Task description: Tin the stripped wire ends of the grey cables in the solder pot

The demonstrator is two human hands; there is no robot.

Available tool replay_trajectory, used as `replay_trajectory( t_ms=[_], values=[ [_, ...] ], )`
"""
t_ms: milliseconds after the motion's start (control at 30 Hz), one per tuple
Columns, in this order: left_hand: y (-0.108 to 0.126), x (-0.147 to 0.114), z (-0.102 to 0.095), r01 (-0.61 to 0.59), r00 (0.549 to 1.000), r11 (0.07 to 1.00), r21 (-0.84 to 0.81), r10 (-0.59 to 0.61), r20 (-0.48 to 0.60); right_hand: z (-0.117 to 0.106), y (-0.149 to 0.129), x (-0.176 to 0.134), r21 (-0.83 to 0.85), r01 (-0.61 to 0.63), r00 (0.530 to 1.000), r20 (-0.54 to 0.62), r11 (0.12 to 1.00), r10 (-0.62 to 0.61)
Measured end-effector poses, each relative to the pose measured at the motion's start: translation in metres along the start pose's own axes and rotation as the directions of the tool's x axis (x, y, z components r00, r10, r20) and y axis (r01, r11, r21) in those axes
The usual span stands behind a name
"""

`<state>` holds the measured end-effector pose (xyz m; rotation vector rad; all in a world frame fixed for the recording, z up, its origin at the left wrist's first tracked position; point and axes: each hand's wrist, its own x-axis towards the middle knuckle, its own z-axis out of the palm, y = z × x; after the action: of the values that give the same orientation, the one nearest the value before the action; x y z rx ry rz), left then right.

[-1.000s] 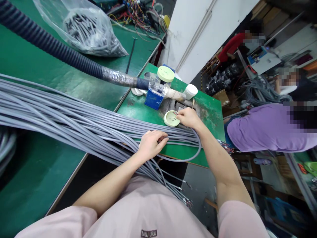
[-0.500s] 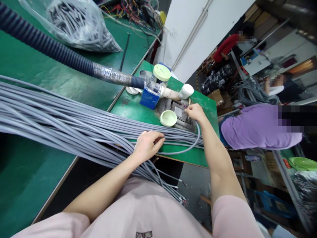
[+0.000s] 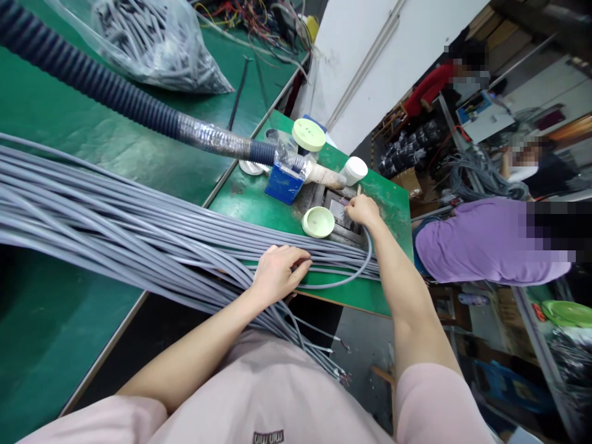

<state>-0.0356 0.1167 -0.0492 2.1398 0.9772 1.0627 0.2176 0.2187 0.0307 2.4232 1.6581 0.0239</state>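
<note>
My right hand [image 3: 364, 209] pinches the end of a grey cable [image 3: 369, 246], its thin coloured wires [image 3: 345, 201] sticking out past the fingertips. Those wire tips are over a square metal surface [image 3: 337, 209] set in a dark, stained frame. From this hand the cable bends down and curls back left toward my left hand [image 3: 280, 271]. The left hand lies on a thick bundle of grey cables [image 3: 176, 228], fingers curled and thumb bent in around cable; its grip is partly hidden. A pale green dish [image 3: 318, 222] stands just left of the metal surface.
A ribbed dark hose [image 3: 115, 102] ends in a nozzle above the metal surface, beside a blue box [image 3: 283, 182]. Nearby are a green-lidded jar [image 3: 309, 134] and white tub [image 3: 354, 169]. A bag of grey pieces [image 3: 148, 46] lies behind. A person in purple [image 3: 476, 240] sits at right.
The view has shifted slightly, so the bench things appear a little further right. My right hand has tipped slightly downward with the cable end; my left hand stays on the bundle.
</note>
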Motion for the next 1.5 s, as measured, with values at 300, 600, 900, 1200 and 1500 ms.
replay_trajectory(
  t_ms=[300, 600, 900, 1200, 1500],
  values=[
    [0.001, 0.000, 0.000, 0.001, 1.000, 1.000, 0.018, -0.001, 0.009, 0.003, -0.002, 0.002, -0.004, 0.012, 1.000, -0.019, 1.000, -0.012],
    [-0.001, -0.001, 0.000, -0.039, 0.999, 0.998, 0.047, 0.038, 0.035, -0.030, 0.013, -0.043, 0.396, 0.283, 0.954, -0.209, 0.874, -0.215],
    [0.002, -0.001, -0.001, -0.070, 0.996, 0.994, 0.079, 0.066, 0.052, -0.016, -0.037, -0.064, 0.305, 0.385, 0.922, -0.079, 0.871, -0.380],
    [0.001, -0.001, -0.001, -0.074, 0.995, 0.992, 0.103, 0.067, 0.071, -0.007, -0.050, -0.064, 0.030, 0.354, 0.935, -0.030, 0.935, -0.353],
    [0.001, -0.001, -0.001, -0.061, 0.996, 0.994, 0.089, 0.055, 0.069, -0.023, -0.031, -0.063, 0.122, 0.355, 0.933, -0.098, 0.927, -0.345]
  ],
)
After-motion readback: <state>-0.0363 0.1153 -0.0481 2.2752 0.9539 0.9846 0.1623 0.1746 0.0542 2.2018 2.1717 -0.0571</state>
